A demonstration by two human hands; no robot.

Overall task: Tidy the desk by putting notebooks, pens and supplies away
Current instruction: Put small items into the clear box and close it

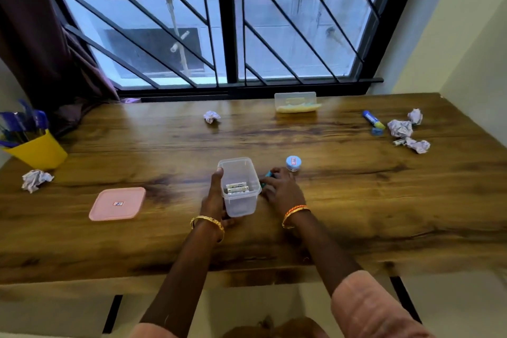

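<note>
A barred window (225,22) and dark curtain (33,35) back the desk.

Glossy wood-grain desk (356,200), translucent plastic tub (240,200), crumpled paper (400,128).

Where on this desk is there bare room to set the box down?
Bare wood lies between the pink lid and the yellow cup, and mid-desk behind the clear box. It is crowded far right, around the paper balls and glue stick.
</note>
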